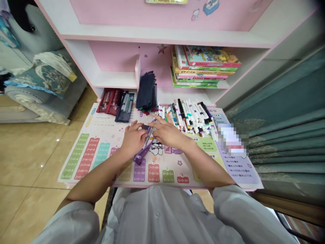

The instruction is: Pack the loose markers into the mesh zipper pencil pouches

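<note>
A purple pencil case lies on the desk mat in front of me, running from near the markers toward my body. My left hand rests on its left side with the fingers curled round it. My right hand lies over its upper end, fingers stretched toward the case's opening, with pens showing there. A row of several markers lies just right of my right hand.
Red pencil cases, a dark blue one and a stack of dark cases sit at the back of the desk. Books are stacked on the pink shelf. A curtain hangs right; bedding lies left.
</note>
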The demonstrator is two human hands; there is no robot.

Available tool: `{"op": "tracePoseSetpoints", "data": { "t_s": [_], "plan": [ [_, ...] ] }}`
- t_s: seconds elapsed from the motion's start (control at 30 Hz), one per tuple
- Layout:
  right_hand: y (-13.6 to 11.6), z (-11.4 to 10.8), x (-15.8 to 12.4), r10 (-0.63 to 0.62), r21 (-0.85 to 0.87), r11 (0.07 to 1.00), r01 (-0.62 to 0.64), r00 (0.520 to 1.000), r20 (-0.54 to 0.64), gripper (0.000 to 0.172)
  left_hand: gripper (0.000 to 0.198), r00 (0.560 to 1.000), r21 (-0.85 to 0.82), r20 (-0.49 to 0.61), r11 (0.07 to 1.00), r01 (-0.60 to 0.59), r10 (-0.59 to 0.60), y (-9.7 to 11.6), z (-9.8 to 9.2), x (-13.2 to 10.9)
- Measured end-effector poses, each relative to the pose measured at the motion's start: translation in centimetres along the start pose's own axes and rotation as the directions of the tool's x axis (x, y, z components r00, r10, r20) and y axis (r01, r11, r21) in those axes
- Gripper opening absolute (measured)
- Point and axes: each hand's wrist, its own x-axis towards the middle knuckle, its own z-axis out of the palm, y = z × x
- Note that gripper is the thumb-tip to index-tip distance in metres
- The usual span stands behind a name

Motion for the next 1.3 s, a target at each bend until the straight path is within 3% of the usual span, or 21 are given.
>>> {"op": "tracePoseSetpoints", "data": {
  "t_s": [0.23,0.53,0.67,0.8,0.9,1.0,1.17,1.3],
  "plan": [
    [-0.9,-0.6,0.2,-0.074,0.022,0.997,0.074,0.997,0.018,0.023,0.025,0.985,-0.006,0.094,0.989,-0.144,0.144,0.0,-1.6,-0.1],
    [-0.2,0.3,-0.6,-0.001,0.009,1.000,0.001,0.999,0.032,0.020,0.015,0.989,-0.064,0.144,0.998,-0.029,0.038,-0.2,-2.9,0.3],
    [0.7,0.8,-1.9,0.088,0.018,0.996,-0.088,0.996,0.013,0.020,0.030,0.975,-0.123,0.221,0.992,0.005,0.022,-1.4,-3.7,0.8],
    [1.5,1.2,-2.9,0.141,0.029,0.990,-0.140,0.990,-0.018,0.021,0.049,0.970,-0.038,0.243,0.999,0.039,-0.029,-2.4,-3.8,1.2],
    [2.0,1.4,-3.4,0.148,0.017,0.989,-0.147,0.988,-0.053,0.024,0.026,0.964,-0.008,0.260,0.998,0.063,-0.059,-2.3,-3.4,1.6],
    [2.4,1.6,-3.7,0.154,-0.011,0.988,-0.156,0.984,-0.089,0.023,0.008,0.971,-0.034,0.230,0.996,0.081,-0.071,-1.9,-2.6,2.0],
    [2.4,2.2,-3.8,0.159,-0.037,0.986,-0.165,0.978,-0.134,0.015,0.005,0.987,-0.062,0.137,0.993,0.098,-0.088,-1.6,-1.6,2.5],
    [1.3,3.3,-3.5,0.177,-0.013,0.982,-0.187,0.946,-0.270,0.005,0.008,0.996,-0.093,0.070,0.993,0.067,-0.060,-2.1,-1.0,2.2]
  ]
}}
